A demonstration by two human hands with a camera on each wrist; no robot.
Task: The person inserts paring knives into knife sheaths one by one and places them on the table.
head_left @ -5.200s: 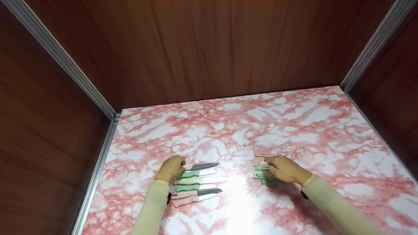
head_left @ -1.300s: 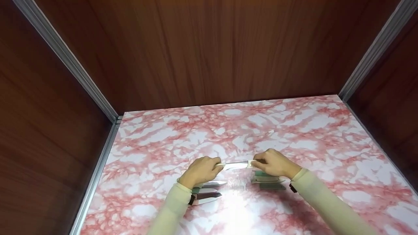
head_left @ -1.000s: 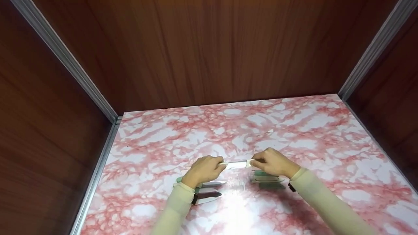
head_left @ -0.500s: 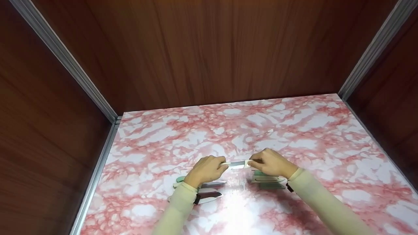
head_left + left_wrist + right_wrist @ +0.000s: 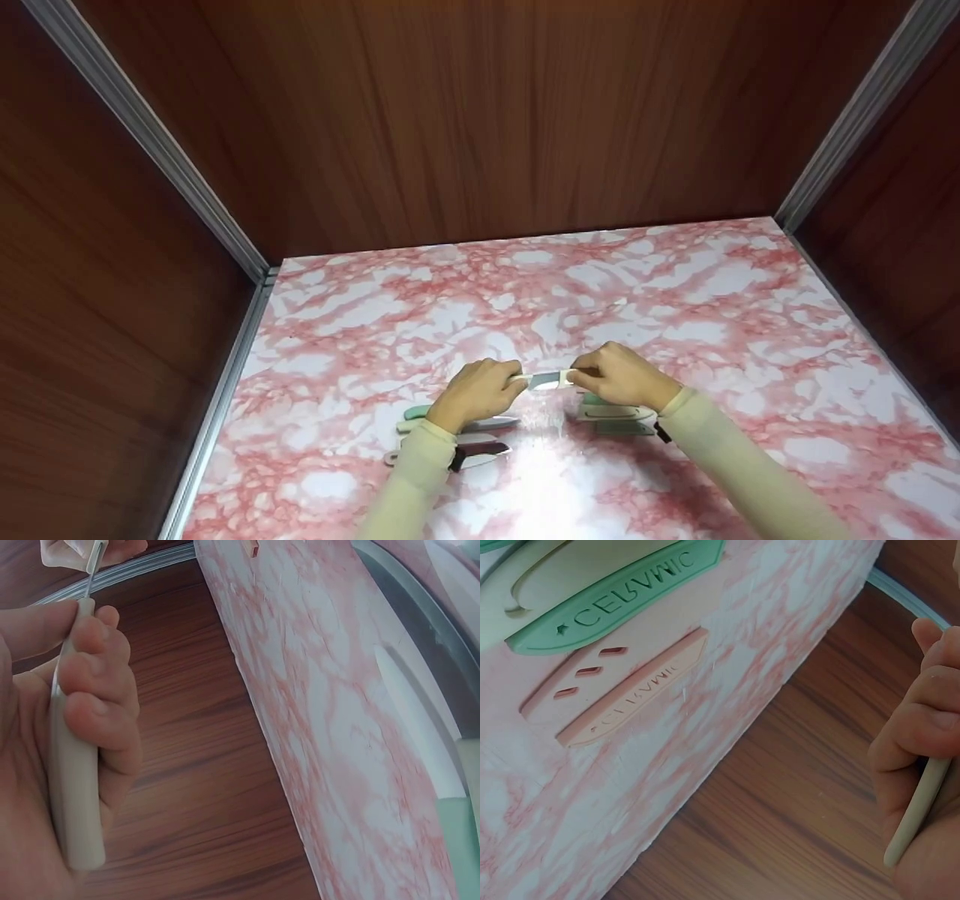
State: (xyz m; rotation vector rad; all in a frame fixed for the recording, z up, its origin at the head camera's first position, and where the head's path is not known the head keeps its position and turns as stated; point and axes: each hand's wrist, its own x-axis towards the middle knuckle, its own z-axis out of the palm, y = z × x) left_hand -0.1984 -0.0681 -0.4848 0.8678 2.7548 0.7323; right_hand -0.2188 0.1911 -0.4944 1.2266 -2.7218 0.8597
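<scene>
In the head view my left hand point(image 5: 478, 391) grips a cream-handled knife, its blade point(image 5: 546, 381) pointing right. The cream handle point(image 5: 79, 795) lies along the palm under curled fingers in the left wrist view. My right hand point(image 5: 626, 377) pinches a cream knife sheath point(image 5: 567, 377); its far end point(image 5: 921, 814) shows below the fingers in the right wrist view. The blade's tip end is inside the sheath's mouth, with a stretch of blade bare between the hands. Both are held above the table.
Several knives lie left under my left forearm, including a green-handled knife point(image 5: 415, 412) and a dark-bladed one point(image 5: 486, 448). On the right lie a green sheath point(image 5: 622, 604), a cream sheath point(image 5: 615, 412) and pink sheaths point(image 5: 634, 697). Wooden panels point(image 5: 480, 120) enclose the marbled table point(image 5: 420, 300).
Since the oldest frame, the left hand has lifted the knife rightward and the right hand has picked up the sheath. Over the last second the hands drew slightly closer and less blade shows.
</scene>
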